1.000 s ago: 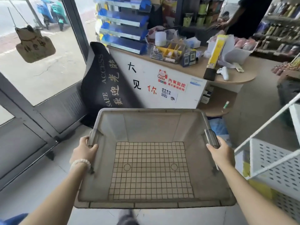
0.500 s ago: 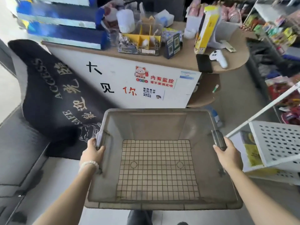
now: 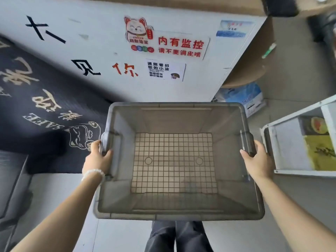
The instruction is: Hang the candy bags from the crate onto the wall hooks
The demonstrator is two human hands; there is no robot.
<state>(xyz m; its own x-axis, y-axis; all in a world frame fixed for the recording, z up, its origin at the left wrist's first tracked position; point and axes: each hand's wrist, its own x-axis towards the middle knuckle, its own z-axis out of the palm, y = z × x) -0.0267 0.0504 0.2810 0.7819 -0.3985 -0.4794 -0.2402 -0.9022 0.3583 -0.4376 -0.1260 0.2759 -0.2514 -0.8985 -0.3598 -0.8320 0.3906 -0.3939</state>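
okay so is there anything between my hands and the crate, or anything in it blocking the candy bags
Nothing stands between them: the left hand and right hand already grip the grey crate by its side handles. The crate shows only its bare grid floor, no candy bags, and no wall hooks are in view.

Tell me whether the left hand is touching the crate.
Touching. The head view shows the left hand wrapped around the handle on the crate, thumb inside the rim.

A small shop; a white worktop front (image 3: 101, 57) bears a red surveillance notice (image 3: 180, 47); a welcome mat (image 3: 36, 106) leans beside it.
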